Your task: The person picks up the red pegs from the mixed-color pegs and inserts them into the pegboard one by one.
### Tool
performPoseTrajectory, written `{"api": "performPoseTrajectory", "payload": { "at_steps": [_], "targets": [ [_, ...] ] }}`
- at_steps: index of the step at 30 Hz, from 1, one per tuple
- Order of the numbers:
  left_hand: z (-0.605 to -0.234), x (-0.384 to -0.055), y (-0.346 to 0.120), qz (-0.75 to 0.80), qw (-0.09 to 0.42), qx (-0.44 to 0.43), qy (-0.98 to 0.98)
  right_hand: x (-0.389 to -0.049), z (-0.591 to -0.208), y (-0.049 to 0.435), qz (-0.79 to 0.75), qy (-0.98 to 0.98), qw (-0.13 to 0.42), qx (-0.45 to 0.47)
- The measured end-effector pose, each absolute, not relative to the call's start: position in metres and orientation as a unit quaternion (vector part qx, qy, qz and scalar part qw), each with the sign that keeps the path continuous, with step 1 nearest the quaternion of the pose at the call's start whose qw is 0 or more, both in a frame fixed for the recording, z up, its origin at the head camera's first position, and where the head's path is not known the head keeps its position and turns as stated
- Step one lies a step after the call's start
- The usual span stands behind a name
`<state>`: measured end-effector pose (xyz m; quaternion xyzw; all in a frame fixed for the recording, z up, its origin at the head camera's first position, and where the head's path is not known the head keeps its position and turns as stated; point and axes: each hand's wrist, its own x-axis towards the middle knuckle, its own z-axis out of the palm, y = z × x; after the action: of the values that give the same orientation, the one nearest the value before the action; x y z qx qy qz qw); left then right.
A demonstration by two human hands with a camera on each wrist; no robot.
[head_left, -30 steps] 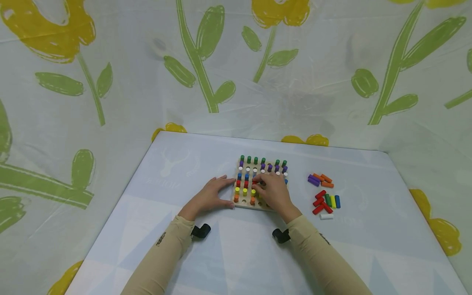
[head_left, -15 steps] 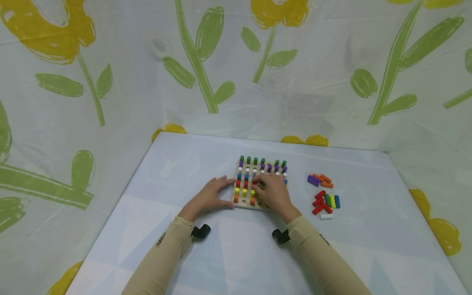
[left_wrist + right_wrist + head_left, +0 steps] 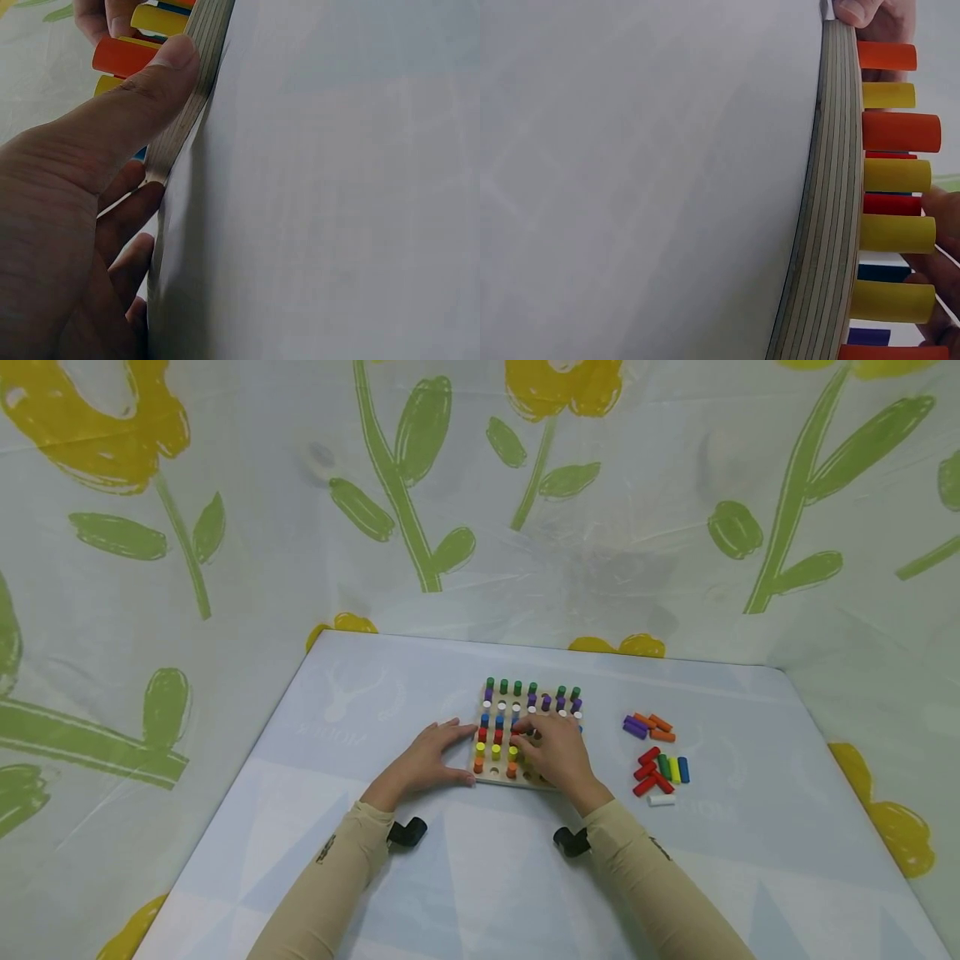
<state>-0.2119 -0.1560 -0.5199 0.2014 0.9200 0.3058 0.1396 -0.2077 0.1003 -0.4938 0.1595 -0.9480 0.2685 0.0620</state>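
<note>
A wooden pegboard [image 3: 492, 780] lies on the table, with rows of green, purple, white, blue, red, yellow and orange pegs standing in it. My left hand [image 3: 427, 757] rests at its left side, fingers extended against the side. In the left wrist view the thumb [image 3: 169, 64] presses the board's layered edge beside an orange peg [image 3: 124, 55]. My right hand [image 3: 557, 750] is over the board and pinches a red peg [image 3: 515, 736] in the red row between thumb and forefinger. That hand covers the pegs on the board's right part.
Right of the board lie loose pegs: several red [image 3: 644, 772], a green [image 3: 663, 767], a yellow [image 3: 674, 770], a blue [image 3: 683, 770] and a white [image 3: 662, 800]. Behind them are purple [image 3: 635, 727] and orange [image 3: 662, 736] ones. A flower-printed curtain [image 3: 480, 610] stands behind the table.
Both hands keep their places at the board, and the pegs look the same. Only the head view shifts slightly.
</note>
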Motion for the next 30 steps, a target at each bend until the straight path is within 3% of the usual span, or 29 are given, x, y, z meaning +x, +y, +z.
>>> {"api": "performPoseTrajectory", "payload": {
  "at_steps": [30],
  "targets": [
    [-0.52, -0.211, -0.156, 0.314, 0.148, 0.187, 0.919, -0.204, -0.491, 0.111, 0.265, -0.951, 0.065, 0.143]
  ]
}}
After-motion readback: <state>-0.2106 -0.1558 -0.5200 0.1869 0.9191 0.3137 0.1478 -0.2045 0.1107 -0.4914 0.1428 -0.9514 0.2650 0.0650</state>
